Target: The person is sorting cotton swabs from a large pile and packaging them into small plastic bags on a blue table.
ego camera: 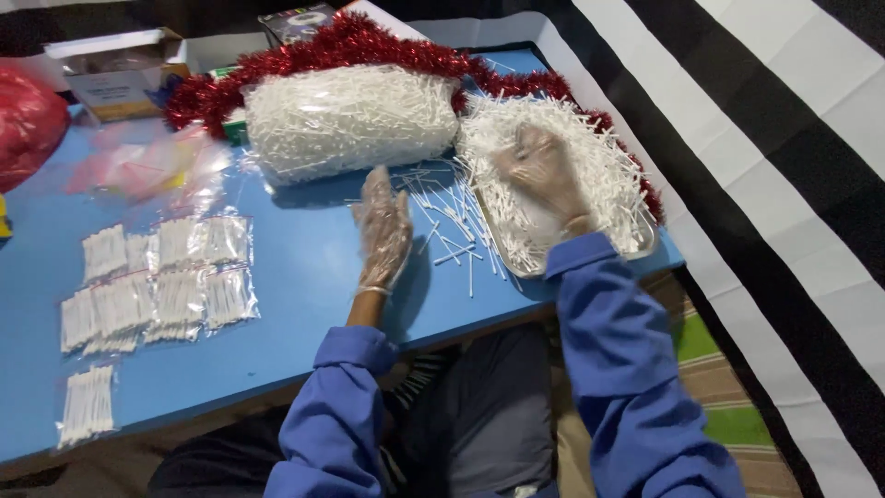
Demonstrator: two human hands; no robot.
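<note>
A person in blue sleeves and clear plastic gloves is sorting white cotton swabs at a blue table (277, 304). The right hand (542, 175) is resting, fingers spread, on the swab heap (604, 166) filling a metal tray (645, 244). The left hand (383, 231) is lying flat, fingers together, beside loose swabs (452, 231). Small filled packets (157, 286) are lying well to the left, a large bag of swabs (350, 120) and red tinsel (341, 46) behind.

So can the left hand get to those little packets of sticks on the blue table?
Probably yes. The left hand rests flat on the blue table, and the little packets lie further to its left on the same surface. Only bare tabletop lies between them, so nothing seems to block the way.
</note>
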